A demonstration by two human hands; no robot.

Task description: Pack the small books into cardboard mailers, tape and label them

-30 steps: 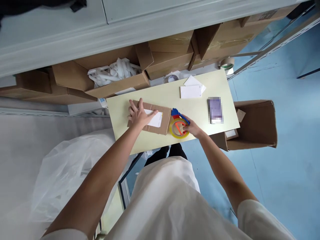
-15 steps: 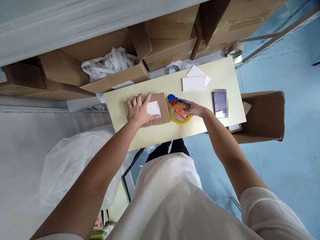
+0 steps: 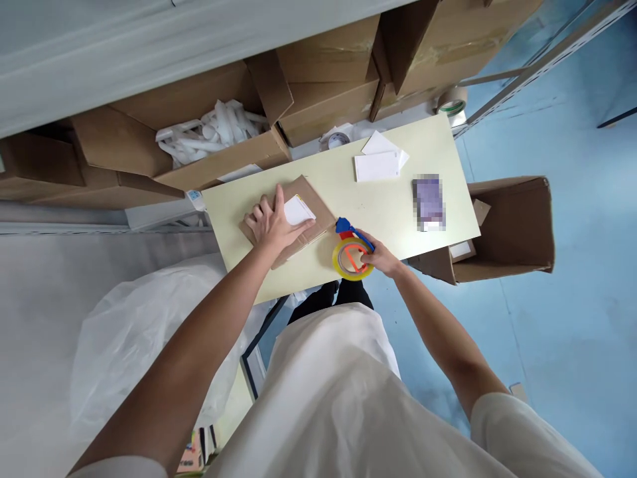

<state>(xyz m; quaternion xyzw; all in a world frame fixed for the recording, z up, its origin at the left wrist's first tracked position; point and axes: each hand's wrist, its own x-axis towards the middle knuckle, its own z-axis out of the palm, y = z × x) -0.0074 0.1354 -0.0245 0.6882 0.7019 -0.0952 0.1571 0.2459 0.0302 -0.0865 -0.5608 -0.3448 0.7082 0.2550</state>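
A flat brown cardboard box (image 3: 318,207) lies turned at an angle on the pale yellow table (image 3: 383,212). My left hand (image 3: 271,222) rests on its top with the fingers spread, the thumb along a white label (image 3: 298,210). Just right of the box's near corner, my right hand (image 3: 381,254) is closed round a tape dispenser (image 3: 343,255) with a yellow roll, an orange hub and a blue-and-red head. The dispenser is close to the table's front edge and appears apart from the box.
White cards (image 3: 378,166) and a blurred purple item (image 3: 428,202) lie on the table. Behind it stand open cartons, one with white packing pieces (image 3: 219,133), and tape rolls (image 3: 452,103). An open carton (image 3: 517,232) stands right; a clear plastic bag (image 3: 149,332) sits left.
The box has turned on the table under my left hand, its right end swinging toward the back. My right hand has brought the tape dispenser nearer to me, off the box's end.
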